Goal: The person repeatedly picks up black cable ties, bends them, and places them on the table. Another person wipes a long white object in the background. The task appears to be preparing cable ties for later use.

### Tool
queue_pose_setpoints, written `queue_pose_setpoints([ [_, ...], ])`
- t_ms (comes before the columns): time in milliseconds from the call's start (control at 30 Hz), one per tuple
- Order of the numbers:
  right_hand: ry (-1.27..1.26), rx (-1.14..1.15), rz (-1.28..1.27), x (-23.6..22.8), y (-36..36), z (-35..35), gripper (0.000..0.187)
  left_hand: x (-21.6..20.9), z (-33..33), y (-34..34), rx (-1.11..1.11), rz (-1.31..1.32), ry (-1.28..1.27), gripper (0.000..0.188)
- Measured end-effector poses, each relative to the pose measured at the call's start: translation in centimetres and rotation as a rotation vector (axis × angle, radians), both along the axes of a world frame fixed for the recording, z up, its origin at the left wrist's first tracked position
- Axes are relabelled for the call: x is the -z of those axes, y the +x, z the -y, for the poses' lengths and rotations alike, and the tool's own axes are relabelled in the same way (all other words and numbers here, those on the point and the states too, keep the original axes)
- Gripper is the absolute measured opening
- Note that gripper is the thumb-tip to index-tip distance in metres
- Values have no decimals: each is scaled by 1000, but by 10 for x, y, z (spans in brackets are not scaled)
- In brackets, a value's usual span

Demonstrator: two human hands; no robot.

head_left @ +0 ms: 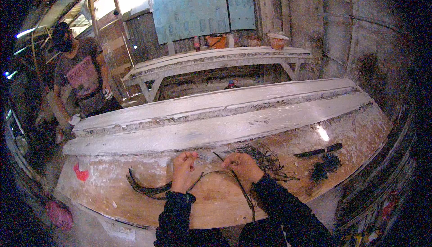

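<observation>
The person's dark-sleeved forearms (176, 217) lie nearest, over the near edge of a wooden table (216, 202). Right hand (243, 167) pinched narrow on a dark strip (244, 194), which trails down to the middle of the near edge; left hand (184, 171) closed at the fingertips on a thin strand (207, 159) (fine, partly blurred) leading toward the right one. A bundle of dark strips (150, 189) just left of the left hand; a loose tangle (266, 158) beside the right hand. Toward the table's right edge, a knife (324, 149) just beyond a dark tuft (325, 168). Red scrap (81, 172) near the left edge. White-coated boards (202, 132) along the far edge; a co-worker (87, 73) stands by their left end
</observation>
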State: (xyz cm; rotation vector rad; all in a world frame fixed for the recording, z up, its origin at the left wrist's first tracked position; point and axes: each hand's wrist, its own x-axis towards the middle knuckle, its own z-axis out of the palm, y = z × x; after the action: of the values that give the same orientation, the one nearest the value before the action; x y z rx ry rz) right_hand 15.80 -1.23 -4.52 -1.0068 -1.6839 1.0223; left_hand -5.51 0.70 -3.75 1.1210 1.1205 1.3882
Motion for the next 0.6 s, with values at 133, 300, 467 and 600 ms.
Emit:
queue_pose_setpoints([
  [133, 25, -127, -6, 7, -11, 4, 13, 0, 0, 2, -57, 53, 39, 17],
  [300, 152, -78, 235, -3, -16, 7, 17, 3, -3, 3, -164, -129, 57, 21],
  [467, 206, -58, 311, -12, -18, 12, 17, 8, -7, 3, -227, -220, 100, 23],
  [600, 219, -117, 170, -6, -18, 11, 12, 6, -6, 3, -227, -270, 145, 19],
])
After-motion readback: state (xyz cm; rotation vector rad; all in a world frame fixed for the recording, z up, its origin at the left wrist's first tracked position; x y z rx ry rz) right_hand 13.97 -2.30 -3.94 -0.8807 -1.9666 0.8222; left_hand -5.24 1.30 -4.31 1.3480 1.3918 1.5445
